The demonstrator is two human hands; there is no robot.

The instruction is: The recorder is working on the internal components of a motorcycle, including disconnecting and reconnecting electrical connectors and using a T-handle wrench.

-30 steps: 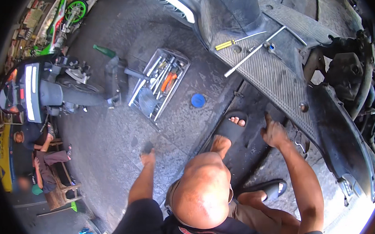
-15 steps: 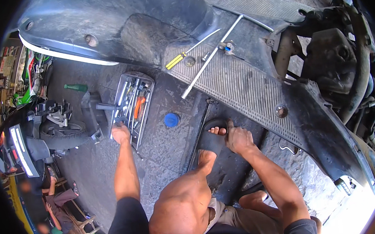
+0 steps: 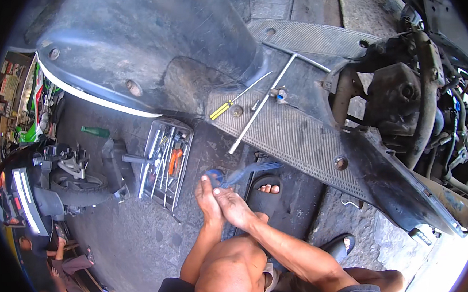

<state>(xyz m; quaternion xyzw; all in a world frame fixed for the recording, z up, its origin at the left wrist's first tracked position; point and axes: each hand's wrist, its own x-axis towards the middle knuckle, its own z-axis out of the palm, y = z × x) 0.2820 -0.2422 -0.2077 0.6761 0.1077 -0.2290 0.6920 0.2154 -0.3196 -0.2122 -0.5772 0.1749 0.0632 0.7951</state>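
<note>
Near the tool tray (image 3: 166, 160): both hands met.
Left hand (image 3: 208, 198): pinched blurred blue cloth (image 3: 243, 172).
Right hand (image 3: 235, 207): fingers pressed flat; grip unclear.
Tip: firm, steady grip.

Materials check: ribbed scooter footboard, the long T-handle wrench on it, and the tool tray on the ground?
Ribbed scooter footboard: looks like moulded black plastic, matte and dusty, with fine parallel ribs. Long T-handle wrench: metal, probably steel, judging by its bright silvery sheen. Tool tray: seems to be thin sheet metal, dull grey with folded edges; the exact alloy can't be told.
</note>
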